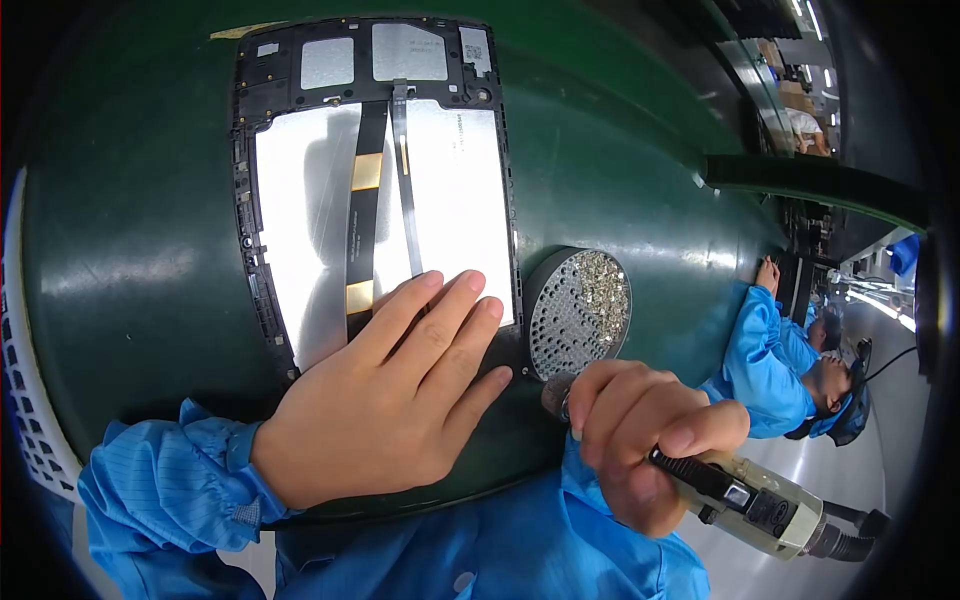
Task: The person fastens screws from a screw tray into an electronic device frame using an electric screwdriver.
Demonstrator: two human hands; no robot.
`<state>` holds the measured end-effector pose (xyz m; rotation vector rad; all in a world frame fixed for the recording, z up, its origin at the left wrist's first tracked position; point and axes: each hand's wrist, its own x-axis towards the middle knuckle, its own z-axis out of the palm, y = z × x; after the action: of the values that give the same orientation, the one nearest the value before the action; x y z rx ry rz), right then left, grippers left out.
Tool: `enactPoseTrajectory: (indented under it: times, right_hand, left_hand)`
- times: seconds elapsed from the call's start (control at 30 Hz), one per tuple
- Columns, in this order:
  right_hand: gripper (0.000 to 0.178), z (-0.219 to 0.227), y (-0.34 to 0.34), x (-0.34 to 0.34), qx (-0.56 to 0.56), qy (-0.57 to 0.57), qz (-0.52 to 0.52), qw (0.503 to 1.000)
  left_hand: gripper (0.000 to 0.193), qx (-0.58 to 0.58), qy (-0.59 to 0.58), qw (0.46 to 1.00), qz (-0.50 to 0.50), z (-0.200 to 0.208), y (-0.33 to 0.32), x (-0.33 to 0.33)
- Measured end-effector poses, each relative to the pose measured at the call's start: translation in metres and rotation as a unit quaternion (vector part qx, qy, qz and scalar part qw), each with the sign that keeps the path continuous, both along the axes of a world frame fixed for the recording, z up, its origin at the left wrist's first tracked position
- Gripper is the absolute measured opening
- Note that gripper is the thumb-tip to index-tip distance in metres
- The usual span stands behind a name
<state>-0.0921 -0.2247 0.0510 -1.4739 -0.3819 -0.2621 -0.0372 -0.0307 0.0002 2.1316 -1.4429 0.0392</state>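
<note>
A tablet's inner frame (470,210), silver with a black border, lies on the green bench. Two dark ribbon cables (366,215) run down its middle, one wider and with gold patches. My left hand (390,390) rests flat over the frame's near end, fingers stretched out and hiding the cables' lower part. In my right hand (640,430) is a pale electric screwdriver (765,505), gripped in a fist with the thumb along its dark lever. Its nose lies near the dish's near rim. The tip is hidden or too small to make out.
A round dark dish (565,335) with a perforated plate and many small screws (603,290) stands right of the frame. A white slotted tray (35,400) is at the left edge. To the right, another person in blue (760,350) sits at the bench, below a green rail (810,188).
</note>
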Motion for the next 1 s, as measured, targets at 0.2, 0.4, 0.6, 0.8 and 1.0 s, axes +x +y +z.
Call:
enactPoseTrajectory:
  times: [0.2,0.4,0.6,0.8,1.0]
  right_hand:
    - [0.029,-0.002,0.005,0.002,0.005,0.002,-0.020,1.000]
    - [0.028,-0.001,0.006,0.001,0.002,-0.005,-0.032,0.999]
    - [0.027,-0.001,0.009,0.005,-0.013,-0.003,-0.035,0.999]
    - [0.027,-0.003,0.010,0.005,-0.012,-0.012,-0.033,0.999]
    - [0.032,0.004,-0.014,-0.001,0.031,0.015,-0.044,0.998]
  left_hand:
    - [0.023,0.006,0.000,1.000,-0.001,-0.003,0.001,0.001]
    - [0.022,0.005,-0.001,1.000,-0.002,0.000,0.000,0.000]
    - [0.022,0.005,0.012,1.000,0.001,0.000,-0.001,0.003]
    - [0.020,-0.003,0.011,1.000,0.011,0.002,-0.001,0.001]
    - [0.028,0.066,0.037,0.997,0.031,0.015,0.005,-0.002]
